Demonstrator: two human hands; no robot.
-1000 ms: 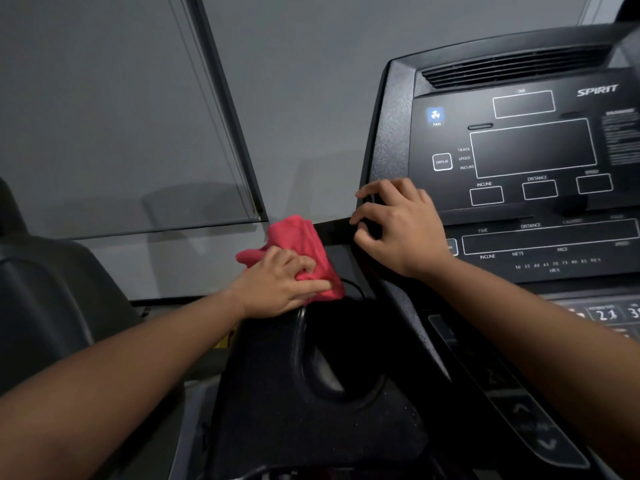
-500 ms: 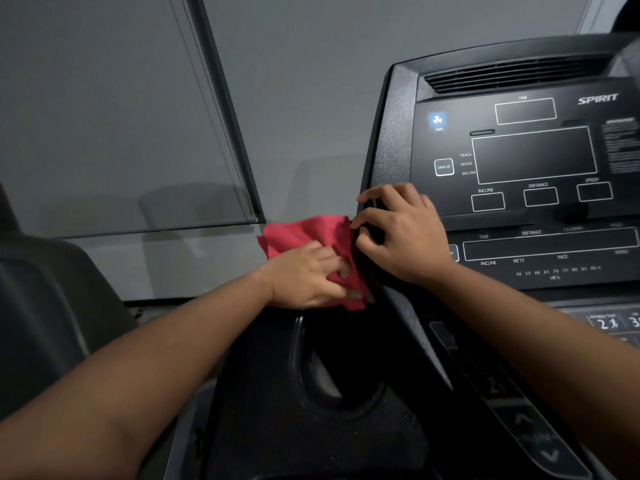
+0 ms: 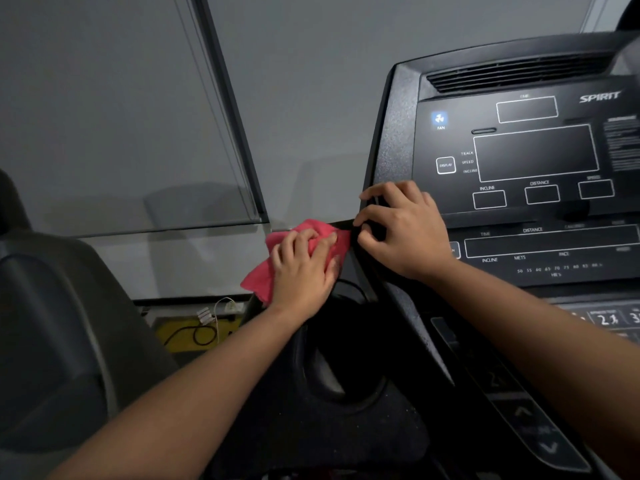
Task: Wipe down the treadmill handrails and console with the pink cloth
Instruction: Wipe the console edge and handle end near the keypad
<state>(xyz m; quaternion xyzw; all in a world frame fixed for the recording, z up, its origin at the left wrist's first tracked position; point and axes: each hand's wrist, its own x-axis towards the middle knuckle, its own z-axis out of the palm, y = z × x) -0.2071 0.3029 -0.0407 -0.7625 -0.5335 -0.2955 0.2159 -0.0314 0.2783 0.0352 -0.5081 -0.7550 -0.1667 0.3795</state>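
The black treadmill console (image 3: pixel 533 161) fills the right half of the head view, its screens dark. My left hand (image 3: pixel 304 268) grips the bunched pink cloth (image 3: pixel 258 278) and presses it on a short black bar (image 3: pixel 341 224) that sticks out from the console's left side. My right hand (image 3: pixel 401 226) curls its fingers round the console's left edge, just right of the cloth. Below my hands lies the black side tray with a round cup holder (image 3: pixel 332 375).
Grey window blinds (image 3: pixel 104 116) and a dark frame post (image 3: pixel 228 109) stand behind. Another machine's dark housing (image 3: pixel 52 341) rises at the left. On the floor between them lie a yellow patch with a black cable (image 3: pixel 194 336) and a white plug.
My left hand slid the pink cloth toward the console edge, then back a little to the left along the bar. My right hand stayed on the console edge. The view tilted down slightly.
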